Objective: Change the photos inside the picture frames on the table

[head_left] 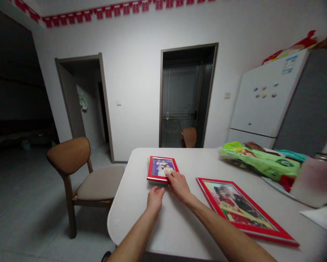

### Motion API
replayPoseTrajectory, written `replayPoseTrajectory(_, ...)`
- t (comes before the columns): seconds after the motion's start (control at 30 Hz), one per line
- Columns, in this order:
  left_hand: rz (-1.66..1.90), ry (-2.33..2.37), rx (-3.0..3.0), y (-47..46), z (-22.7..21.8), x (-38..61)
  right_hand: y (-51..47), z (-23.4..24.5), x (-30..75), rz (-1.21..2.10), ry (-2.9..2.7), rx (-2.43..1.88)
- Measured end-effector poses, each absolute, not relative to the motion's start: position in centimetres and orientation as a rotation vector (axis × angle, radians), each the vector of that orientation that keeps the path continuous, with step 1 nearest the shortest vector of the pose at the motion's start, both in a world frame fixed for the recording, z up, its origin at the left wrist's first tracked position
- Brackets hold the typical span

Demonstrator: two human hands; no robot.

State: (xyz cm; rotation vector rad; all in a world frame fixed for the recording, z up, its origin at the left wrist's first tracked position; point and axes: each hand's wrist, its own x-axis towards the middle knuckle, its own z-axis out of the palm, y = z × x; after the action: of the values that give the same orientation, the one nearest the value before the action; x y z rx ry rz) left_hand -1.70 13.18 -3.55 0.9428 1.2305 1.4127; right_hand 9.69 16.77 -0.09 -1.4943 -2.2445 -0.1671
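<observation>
Handling: the small red picture frame [162, 168], on the far left part of the white table [137, 218], seems the step in hand.
Right hand [179, 185]: fingers over the frame's near right corner; whether the thumb pinches beneath, I cannot tell.
Left hand [155, 199]: loosely curled, just off the near edge, gripping nothing I can see.
Large red frame [246, 208]: lying flat to the right, touched by neither hand.
Next move: probably calls for a steady hold on both sides.
</observation>
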Motion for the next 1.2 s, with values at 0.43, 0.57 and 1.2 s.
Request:
replayPoseTrajectory(0.43, 1.777, 0.910, 0.828, 7.4, -0.6, -2.9, 9.2, 1.1, 9.4, 0.586, -1.809, -1.236)
replayPoseTrajectory(0.57, 1.709, 1.032, 1.369, 2.9, 1.9, -3.0, 6.7, 3.2, 10.8, 1.002, -1.348, -1.170)
replayPoseTrajectory(1.2, 1.391, 1.171, 3.164, -0.9, -5.6, -0.1, 5.0, 0.4, 14.9, 1.008, -1.650, -1.533)
